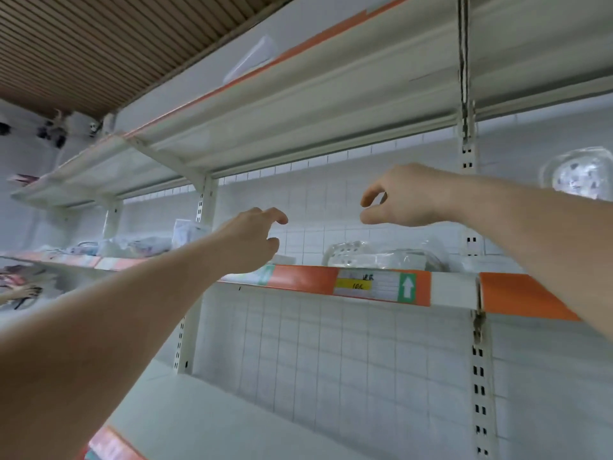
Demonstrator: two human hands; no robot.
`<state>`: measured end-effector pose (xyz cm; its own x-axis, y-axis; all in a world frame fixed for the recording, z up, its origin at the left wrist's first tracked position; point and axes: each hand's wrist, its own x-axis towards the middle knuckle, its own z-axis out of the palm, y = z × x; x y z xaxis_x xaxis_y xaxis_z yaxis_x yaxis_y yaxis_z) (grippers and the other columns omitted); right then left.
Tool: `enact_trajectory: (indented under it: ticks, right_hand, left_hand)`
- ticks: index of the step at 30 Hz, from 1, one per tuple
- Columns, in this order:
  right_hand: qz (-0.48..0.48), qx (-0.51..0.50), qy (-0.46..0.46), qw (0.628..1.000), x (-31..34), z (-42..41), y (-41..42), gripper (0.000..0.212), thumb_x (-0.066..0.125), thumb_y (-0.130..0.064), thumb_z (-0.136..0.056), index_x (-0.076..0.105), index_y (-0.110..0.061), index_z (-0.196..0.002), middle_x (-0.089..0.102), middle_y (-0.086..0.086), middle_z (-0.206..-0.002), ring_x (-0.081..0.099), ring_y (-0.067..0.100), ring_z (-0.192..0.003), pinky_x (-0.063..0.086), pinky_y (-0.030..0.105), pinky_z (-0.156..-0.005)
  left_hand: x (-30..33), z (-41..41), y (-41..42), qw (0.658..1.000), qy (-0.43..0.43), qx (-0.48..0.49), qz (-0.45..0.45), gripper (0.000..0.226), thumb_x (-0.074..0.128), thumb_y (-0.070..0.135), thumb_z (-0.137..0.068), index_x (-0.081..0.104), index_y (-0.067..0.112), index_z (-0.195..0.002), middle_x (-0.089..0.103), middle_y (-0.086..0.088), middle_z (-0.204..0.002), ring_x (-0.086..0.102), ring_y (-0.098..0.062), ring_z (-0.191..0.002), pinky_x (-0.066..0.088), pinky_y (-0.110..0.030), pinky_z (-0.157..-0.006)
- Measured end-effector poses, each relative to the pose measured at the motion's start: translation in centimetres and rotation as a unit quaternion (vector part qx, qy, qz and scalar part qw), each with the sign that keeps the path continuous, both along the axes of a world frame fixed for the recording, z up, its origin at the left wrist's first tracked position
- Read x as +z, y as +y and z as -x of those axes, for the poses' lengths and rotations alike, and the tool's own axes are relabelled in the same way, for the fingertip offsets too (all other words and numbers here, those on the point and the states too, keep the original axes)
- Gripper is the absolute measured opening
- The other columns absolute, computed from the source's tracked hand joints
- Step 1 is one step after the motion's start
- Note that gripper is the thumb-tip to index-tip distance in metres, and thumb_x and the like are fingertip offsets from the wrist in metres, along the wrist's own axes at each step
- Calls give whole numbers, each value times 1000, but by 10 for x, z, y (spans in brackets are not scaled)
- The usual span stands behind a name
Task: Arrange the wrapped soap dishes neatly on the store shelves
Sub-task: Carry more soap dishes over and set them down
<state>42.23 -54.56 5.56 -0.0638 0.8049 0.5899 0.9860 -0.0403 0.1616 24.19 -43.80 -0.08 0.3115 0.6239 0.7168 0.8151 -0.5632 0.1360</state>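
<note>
Wrapped soap dishes (381, 257), pale and perforated under glossy clear film, lay on their sides along the front edge of the middle shelf (298, 280), just behind its orange price strip (374, 287), which carried a yellow tag and a green arrow label. 1 more film-wrapped piece (578, 175) stood higher at the right edge of the view, its support hidden behind the forearm. Both arms reached up toward the open space above the middle shelf: the left hand (252, 240) hovered over the shelf's front edge with fingers loosely curled and nothing in them, and the right hand (408, 197) hung above the soap dishes, thumb and forefinger bent toward each other but apart, holding nothing. The tiled back wall (315, 343) showed between them. Blurred packaged goods (132, 244) filled the shelf's left end. The lower shelf (232, 423) lay below
</note>
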Motion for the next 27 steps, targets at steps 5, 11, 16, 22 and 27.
enact_trajectory:
  ticks: [5, 11, 16, 22, 27]
  right_hand:
    - [47, -23, -33, 998, 2, 26, 71, 37, 53, -43, -92, 57, -25, -124, 59, -1, -118, 60, 25, -103, 48, 33, -90]
    - [56, -66, -41, 995, 10, 52, 148, 36, 54, -39, -92, 58, -23, -123, 57, -3, -107, 60, 24, -102, 51, 33, -86]
    - [75, -135, -18, 988, 29, 65, 216, 37, 55, -37, -92, 55, -22, -126, 60, 2, -111, 50, 6, -62, 51, 26, -68]
    - [80, -198, 16, 977, 52, 66, 291, 40, 55, -34, -92, 53, -19, -129, 51, -4, -85, 51, 8, -67, 54, 34, -82]
    - [128, -277, 36, 952, 39, 18, 320, 65, 55, -42, -90, 25, -27, -145, 48, 1, -131, 52, 21, -106, 45, 32, -95]
  left_hand:
    - [12, 21, 76, 1000, -1, 8, -1, 41, 42, 17, -97, 38, 24, -138, 42, -7, -136, 45, -26, -114, 34, -30, -92]
    - [32, 35, 175, 999, 17, -23, -15, 39, 41, 20, -98, 39, 25, -137, 44, -7, -134, 44, -24, -115, 34, -29, -90]
    - [55, 30, 255, 995, 60, -79, -23, 37, 40, 20, -99, 42, 25, -135, 47, -6, -136, 44, -23, -120, 33, -28, -93]
    - [79, 16, 328, 984, 136, -112, 28, 40, 44, 30, -98, 39, 25, -138, 44, -3, -139, 43, -23, -124, 33, -33, -101]
    - [76, -17, 363, 957, 245, -127, 91, 54, 49, 44, -93, 33, 27, -141, 38, 1, -144, 39, -21, -129, 30, -34, -106]
